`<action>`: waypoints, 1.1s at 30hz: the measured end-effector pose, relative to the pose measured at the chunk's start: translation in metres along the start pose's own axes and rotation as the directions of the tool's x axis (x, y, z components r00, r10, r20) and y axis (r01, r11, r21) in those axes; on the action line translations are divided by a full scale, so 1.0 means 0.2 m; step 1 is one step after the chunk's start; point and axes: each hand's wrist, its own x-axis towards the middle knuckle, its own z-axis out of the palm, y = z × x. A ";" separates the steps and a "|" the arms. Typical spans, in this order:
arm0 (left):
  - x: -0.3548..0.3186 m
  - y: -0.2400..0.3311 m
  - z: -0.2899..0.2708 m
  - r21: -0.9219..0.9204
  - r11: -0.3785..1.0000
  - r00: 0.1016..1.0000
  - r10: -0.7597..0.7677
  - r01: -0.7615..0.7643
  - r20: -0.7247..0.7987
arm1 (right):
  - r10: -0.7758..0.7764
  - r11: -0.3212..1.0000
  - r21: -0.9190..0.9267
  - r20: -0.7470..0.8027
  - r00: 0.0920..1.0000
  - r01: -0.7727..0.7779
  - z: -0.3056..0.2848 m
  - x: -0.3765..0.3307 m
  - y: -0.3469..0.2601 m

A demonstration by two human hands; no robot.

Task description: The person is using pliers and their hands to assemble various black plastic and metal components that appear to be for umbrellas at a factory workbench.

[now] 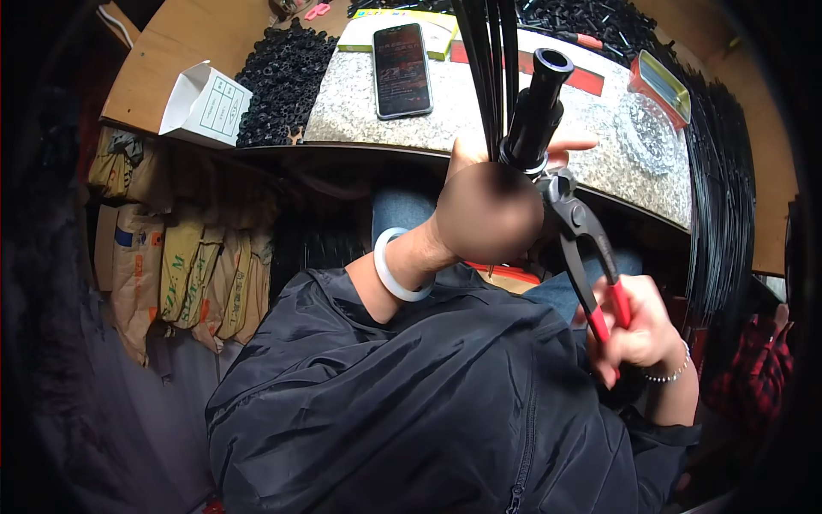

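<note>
My left hand (pixel 479 201), partly blurred, is closed round the lower end of a stepped black tube (pixel 537 111) that stands nearly upright with its open end up. Several thin black cables (pixel 490 77) rise beside the tube, from the same hand. In my right hand (pixel 646 325) are pincers (pixel 578 227) with red grips, their dark jaws at a thin metal ring (pixel 538 167) round the tube's base. Whether the jaws bite on the ring cannot be made out. Both hands are above my lap, at the table's near edge.
On the speckled table mat (pixel 342 107) lie a phone (pixel 402 73), a clear plastic coil (pixel 646 133) and an open tin (pixel 664 90). Small black parts (pixel 287 81) are heaped at left beside a white box (pixel 205 103). Long black cables (pixel 719 188) hang over the right edge.
</note>
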 end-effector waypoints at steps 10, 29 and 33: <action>-0.01 0.01 0.03 -0.087 0.988 0.991 -0.130 0.127 -0.031 | -0.493 0.598 -0.747 -0.058 0.868 0.290 -0.01 0.02 0.01; -0.01 -0.01 0.03 -0.001 0.989 0.988 -0.146 0.146 -0.045 | -0.467 0.719 -0.627 -0.116 0.877 0.300 -0.05 0.05 0.01; -0.02 -0.01 0.02 -0.022 0.983 0.983 -0.182 0.181 -0.033 | -0.430 0.797 -0.534 -0.171 0.887 0.283 -0.03 0.05 0.00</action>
